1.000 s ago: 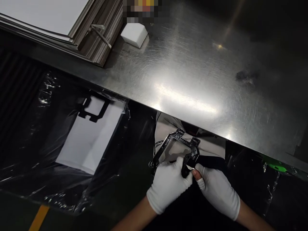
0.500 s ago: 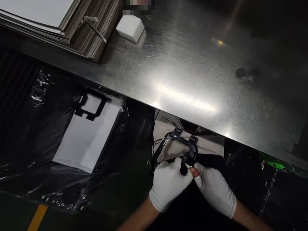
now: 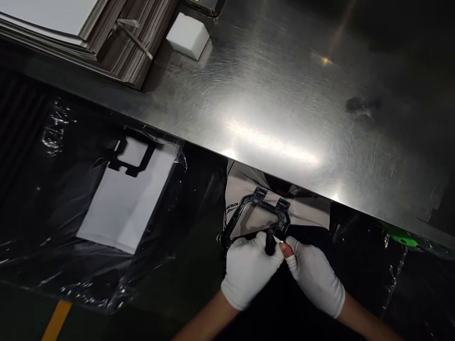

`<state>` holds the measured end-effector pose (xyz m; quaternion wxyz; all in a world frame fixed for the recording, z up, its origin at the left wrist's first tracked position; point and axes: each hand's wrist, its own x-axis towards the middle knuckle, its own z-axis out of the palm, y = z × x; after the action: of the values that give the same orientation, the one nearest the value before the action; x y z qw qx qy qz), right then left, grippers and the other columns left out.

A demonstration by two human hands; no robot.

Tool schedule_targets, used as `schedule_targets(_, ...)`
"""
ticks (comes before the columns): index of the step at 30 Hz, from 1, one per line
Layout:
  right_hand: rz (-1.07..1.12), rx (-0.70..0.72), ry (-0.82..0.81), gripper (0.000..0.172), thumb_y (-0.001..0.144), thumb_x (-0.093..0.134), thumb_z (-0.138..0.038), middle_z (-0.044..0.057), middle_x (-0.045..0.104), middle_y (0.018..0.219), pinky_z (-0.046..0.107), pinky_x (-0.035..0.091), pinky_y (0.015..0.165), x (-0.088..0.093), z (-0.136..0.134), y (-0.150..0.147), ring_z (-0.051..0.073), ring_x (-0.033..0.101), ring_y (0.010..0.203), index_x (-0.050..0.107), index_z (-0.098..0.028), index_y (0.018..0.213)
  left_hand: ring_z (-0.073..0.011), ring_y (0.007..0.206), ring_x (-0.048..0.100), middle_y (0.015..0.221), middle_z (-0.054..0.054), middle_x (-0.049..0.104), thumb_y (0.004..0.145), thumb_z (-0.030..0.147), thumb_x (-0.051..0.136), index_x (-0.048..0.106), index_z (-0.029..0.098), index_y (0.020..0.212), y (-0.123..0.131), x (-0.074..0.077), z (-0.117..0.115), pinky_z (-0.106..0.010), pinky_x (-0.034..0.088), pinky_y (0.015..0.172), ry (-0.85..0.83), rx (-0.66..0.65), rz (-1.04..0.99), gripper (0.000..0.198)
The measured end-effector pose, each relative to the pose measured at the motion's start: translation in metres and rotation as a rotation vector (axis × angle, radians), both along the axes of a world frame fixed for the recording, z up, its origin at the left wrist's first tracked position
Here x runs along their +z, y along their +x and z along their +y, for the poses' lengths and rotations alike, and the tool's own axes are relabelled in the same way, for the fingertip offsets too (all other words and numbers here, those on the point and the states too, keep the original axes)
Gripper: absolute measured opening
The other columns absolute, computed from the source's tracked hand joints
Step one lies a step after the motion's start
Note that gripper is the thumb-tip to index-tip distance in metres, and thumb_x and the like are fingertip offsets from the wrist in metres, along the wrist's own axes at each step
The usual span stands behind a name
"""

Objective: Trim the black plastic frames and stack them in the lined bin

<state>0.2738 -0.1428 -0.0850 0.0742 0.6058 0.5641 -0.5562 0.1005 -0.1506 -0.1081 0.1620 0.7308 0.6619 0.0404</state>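
My left hand [image 3: 249,270], in a white glove, is closed around the lower side of a black plastic frame [image 3: 237,214]. The frame is tilted above my lap, its two tabs pointing toward the table edge. My right hand [image 3: 316,277], gloved with a bare thumb tip showing, is pinched on a small pointed blade [image 3: 277,240]. The blade's tip is at the frame's lower right arm, close to my left fingers. Most of the blade is hidden in my right hand.
A scratched metal table [image 3: 284,94] spans the top, carrying a stack of cardboard sheets [image 3: 124,52] and a white foam block [image 3: 188,35]. At left, a similar black frame [image 3: 133,169] lies on a white board [image 3: 117,213] amid clear plastic. A green object [image 3: 405,240] sits at right.
Both hands stay at the frame's lower right arm with only a slight shift. The view has moved a little, bringing a dark tray-like edge into sight at the top.
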Motion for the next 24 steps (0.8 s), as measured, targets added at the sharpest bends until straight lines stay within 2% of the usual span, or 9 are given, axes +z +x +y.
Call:
schedule_targets(4, 0.084, -0.167, -0.025, 0.066, 0.108, 0.026, -0.080, -0.001, 0.059, 0.068, 0.027, 0.041, 0.055, -0.001, -0.001, 0.007, 0.016, 0.055, 0.056, 0.056, -0.024, 0.090, -0.0292, 0.055, 0.070, 0.058, -0.005, 0.069, 0.093, 0.046, 0.065, 0.065, 0.021, 0.076, -0.001, 0.003, 0.004, -0.039, 0.048, 0.062, -0.172, 0.103, -0.026, 0.031)
schedule_targets(7, 0.193, -0.284, -0.020, 0.060, 0.108, 0.034, -0.078, -0.003, 0.055, 0.072, 0.027, 0.045, 0.060, -0.002, 0.001, 0.013, 0.015, 0.052, 0.060, 0.054, -0.025, 0.088, -0.0262, 0.066, 0.072, 0.070, -0.004, 0.073, 0.095, 0.046, 0.065, 0.064, 0.022, 0.082, -0.011, 0.008, 0.014, -0.036, 0.050, 0.067, -0.421, 0.237, -0.281, 0.027)
schedule_targets(10, 0.261, -0.208, 0.010, 0.055, 0.111, 0.034, -0.072, -0.003, 0.057, 0.076, 0.027, 0.044, 0.063, -0.003, 0.007, 0.014, 0.015, 0.054, 0.064, 0.053, -0.025, 0.089, -0.0227, 0.080, 0.070, 0.087, -0.003, 0.075, 0.090, 0.038, 0.067, 0.064, 0.023, 0.089, -0.024, 0.013, 0.025, -0.033, 0.051, 0.075, -0.699, 0.285, -0.737, 0.015)
schedule_targets(13, 0.277, -0.047, 0.043, 0.053, 0.113, 0.031, -0.068, -0.003, 0.061, 0.076, 0.027, 0.042, 0.063, -0.003, 0.014, 0.007, 0.015, 0.057, 0.064, 0.053, -0.025, 0.091, -0.0208, 0.080, 0.060, 0.085, -0.001, 0.067, 0.081, 0.036, 0.072, 0.062, 0.021, 0.086, -0.032, 0.014, 0.029, -0.032, 0.047, 0.073, -0.875, 0.263, -1.041, 0.019)
schedule_targets(15, 0.276, 0.024, 0.032, 0.054, 0.114, 0.029, -0.067, -0.002, 0.065, 0.077, 0.027, 0.044, 0.064, -0.003, 0.017, 0.001, 0.015, 0.060, 0.063, 0.056, -0.025, 0.094, -0.0199, 0.079, 0.056, 0.084, 0.000, 0.063, 0.078, 0.037, 0.075, 0.062, 0.020, 0.085, -0.032, 0.012, 0.028, -0.033, 0.045, 0.073, -0.912, 0.269, -1.145, 0.022)
schedule_targets(18, 0.221, 0.068, 0.026, 0.056, 0.114, 0.027, -0.067, -0.001, 0.067, 0.075, 0.028, 0.045, 0.063, -0.001, 0.018, -0.005, 0.016, 0.062, 0.061, 0.055, -0.024, 0.092, -0.0202, 0.081, 0.054, 0.085, -0.001, 0.063, 0.078, 0.035, 0.075, 0.063, 0.018, 0.085, -0.028, 0.009, 0.023, -0.034, 0.045, 0.074, -0.924, 0.321, -1.171, 0.021)
schedule_targets(21, 0.153, 0.073, 0.035, 0.057, 0.113, 0.023, -0.068, 0.000, 0.066, 0.072, 0.028, 0.043, 0.058, -0.001, 0.017, -0.009, 0.017, 0.062, 0.058, 0.054, -0.024, 0.091, -0.0196, 0.080, 0.053, 0.084, -0.001, 0.062, 0.080, 0.032, 0.074, 0.063, 0.017, 0.086, -0.025, 0.007, 0.019, -0.034, 0.044, 0.074, -0.927, 0.367, -1.125, 0.019)
schedule_targets(24, 0.086, 0.033, 0.052, 0.060, 0.113, 0.019, -0.068, 0.001, 0.069, 0.075, 0.028, 0.044, 0.057, -0.002, 0.018, -0.009, 0.018, 0.064, 0.059, 0.056, -0.024, 0.097, -0.0169, 0.077, 0.048, 0.081, 0.002, 0.055, 0.082, 0.028, 0.070, 0.058, 0.019, 0.084, -0.024, 0.006, 0.018, -0.031, 0.041, 0.070, -0.930, 0.362, -1.164, 0.015)
